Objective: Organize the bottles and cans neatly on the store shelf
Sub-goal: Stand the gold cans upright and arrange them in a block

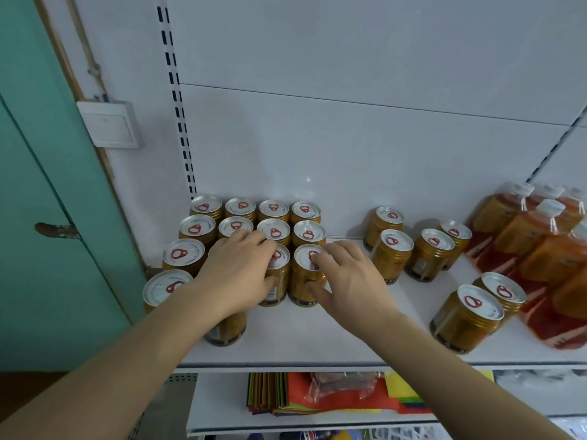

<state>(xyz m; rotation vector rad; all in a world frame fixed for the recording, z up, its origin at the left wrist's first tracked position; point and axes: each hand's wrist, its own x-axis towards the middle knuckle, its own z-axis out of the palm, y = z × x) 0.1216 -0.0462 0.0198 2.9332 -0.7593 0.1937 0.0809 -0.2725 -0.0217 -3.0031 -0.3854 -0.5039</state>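
Several gold cans with silver lids and red pull rings stand in tidy rows at the left of the white shelf. My left hand grips one can in the third row, fingers over its lid and thumb on its side. Beside it, my right hand holds the neighbouring gold can, fingertips on the lid and thumb against the side. Loose gold cans stand scattered in the shelf's middle, and two more gold cans are near the front right. Orange juice bottles with white caps crowd the far right.
The white back panel rises behind the cans. A green door and a wall switch are to the left. The lower shelf holds coloured paper packs and a plastic-wrapped item. Bare shelf lies in front of the held cans.
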